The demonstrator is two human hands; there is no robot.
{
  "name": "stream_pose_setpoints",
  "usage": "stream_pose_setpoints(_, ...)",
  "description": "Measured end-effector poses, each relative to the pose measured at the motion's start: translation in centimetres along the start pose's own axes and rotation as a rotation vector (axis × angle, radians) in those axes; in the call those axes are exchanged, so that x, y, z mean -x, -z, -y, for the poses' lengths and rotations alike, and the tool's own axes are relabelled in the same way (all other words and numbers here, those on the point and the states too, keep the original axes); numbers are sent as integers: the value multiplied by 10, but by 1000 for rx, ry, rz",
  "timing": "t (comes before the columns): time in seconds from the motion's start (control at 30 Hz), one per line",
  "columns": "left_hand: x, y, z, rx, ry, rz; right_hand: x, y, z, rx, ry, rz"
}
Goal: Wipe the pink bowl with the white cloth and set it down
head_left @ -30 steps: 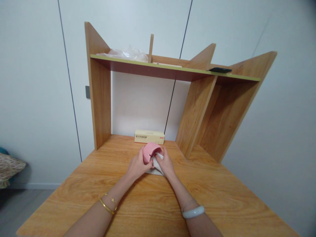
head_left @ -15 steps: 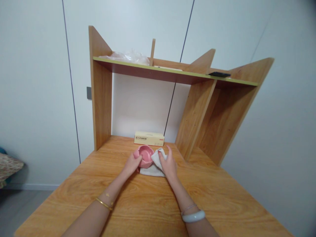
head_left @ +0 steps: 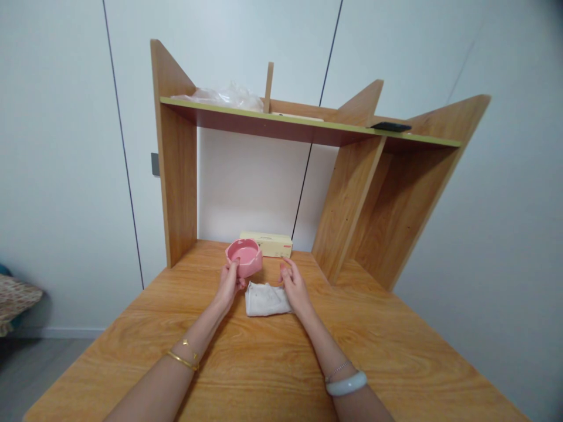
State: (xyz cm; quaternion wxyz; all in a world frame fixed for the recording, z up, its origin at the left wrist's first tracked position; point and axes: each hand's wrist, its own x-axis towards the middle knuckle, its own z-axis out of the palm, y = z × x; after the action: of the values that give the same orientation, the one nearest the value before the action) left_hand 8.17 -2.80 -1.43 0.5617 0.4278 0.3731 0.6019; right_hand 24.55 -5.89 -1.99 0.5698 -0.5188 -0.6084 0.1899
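The left hand (head_left: 229,284) has its grip closed on a pink notched ceramic bowl (head_left: 244,257), lifted level above the wooden worktop (head_left: 272,363). The right hand (head_left: 294,287) rests loosely open beside a folded white cloth (head_left: 266,299) lying between both grips. Beyond them sits a long cream cardboard box (head_left: 269,244) under a wooden shelf (head_left: 308,126).

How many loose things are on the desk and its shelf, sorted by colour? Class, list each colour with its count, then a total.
Pink: 1, the bowl in the left hand
White: 1, the folded cloth
Cream: 1, the box
Clear: 1, the plastic bag
Black: 1, the flat device
Total: 5
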Motion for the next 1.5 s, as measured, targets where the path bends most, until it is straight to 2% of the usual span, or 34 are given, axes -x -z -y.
stream_pose_setpoints(0.13, 9, -13, 1, 23, -57, 51, 0, -3, 12, -162, -1, 36)
stream_pose_setpoints(0.27, 22, -23, 1, -34, -104, 188, 2, -8, 20, -328, -46, 102)
stream_pose_setpoints(0.33, 26, -24, 0, -95, -107, 242, 2, -8, 21, -381, -74, 95)
stream_pose_setpoints(0.43, 25, -21, 0, -216, -153, 267, -2, -2, 18, -409, -148, 19)
stream_pose_setpoints(0.53, 20, -14, 0, -411, -262, 229, -10, 10, 9, -372, -249, -101)
stream_pose_setpoints(0.67, 12, -3, 2, -672, -400, 156, -18, 33, -6, -194, -409, -261)
stream_pose_setpoints(0.77, 9, 1, 6, -768, -447, 173, -21, 48, -21, -49, -536, -323)
stream_pose_setpoints(0.87, 8, 3, 9, -859, -437, 210, -21, 57, -36, -28, -614, -348)
stream_pose_setpoints(1.07, 9, 5, 7, -958, -383, 205, -20, 63, -51, -42, -653, -332)
stream_pose_setpoints(1.37, 14, 6, -1, -1058, -278, 173, -21, 62, -50, 150, -670, -246)
stream_pose_setpoints(1.5, 14, 9, -3, -1064, -247, 154, -19, 66, -38, 292, -602, -261)
